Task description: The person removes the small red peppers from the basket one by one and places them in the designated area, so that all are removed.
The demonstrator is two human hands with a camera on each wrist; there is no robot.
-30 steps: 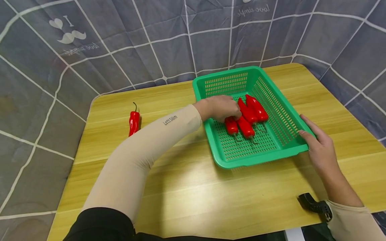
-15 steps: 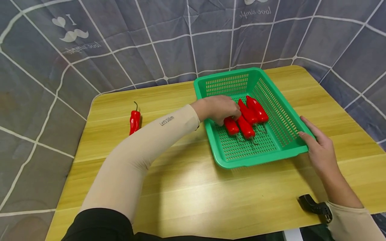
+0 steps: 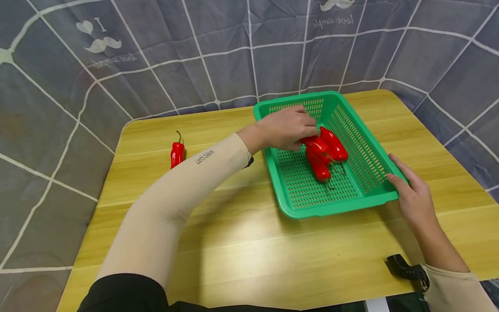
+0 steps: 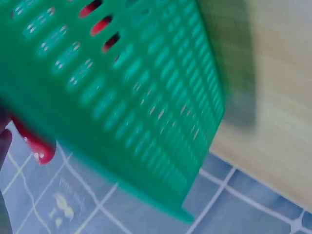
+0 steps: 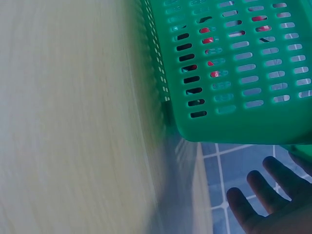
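Observation:
My left hand (image 3: 290, 127) reaches over the left rim of a green plastic basket (image 3: 339, 203) and pinches a red pepper (image 3: 316, 145), raised above the others. In the left wrist view that pepper (image 4: 41, 148) pokes out past the basket's rim, beside the fingertips at the edge. Two more red peppers lie inside: one toward the front (image 3: 319, 167), another at the right (image 3: 335, 143). My right hand (image 3: 416, 193) holds the basket's front right corner, thumb on the rim; in the right wrist view several fingers (image 5: 265, 192) stretch outside the wall.
A single red pepper (image 3: 177, 154) with a curved stem lies on the wooden table (image 3: 253, 251) at the left, partly behind the left sleeve. A grey tile-patterned curtain (image 3: 218, 73) surrounds the table's back and sides. A black strap device (image 3: 407, 268) sits on the right wrist.
My left hand has risen from the basket floor with the leftmost pepper, carrying it up and right over the others. My right hand stays on the corner.

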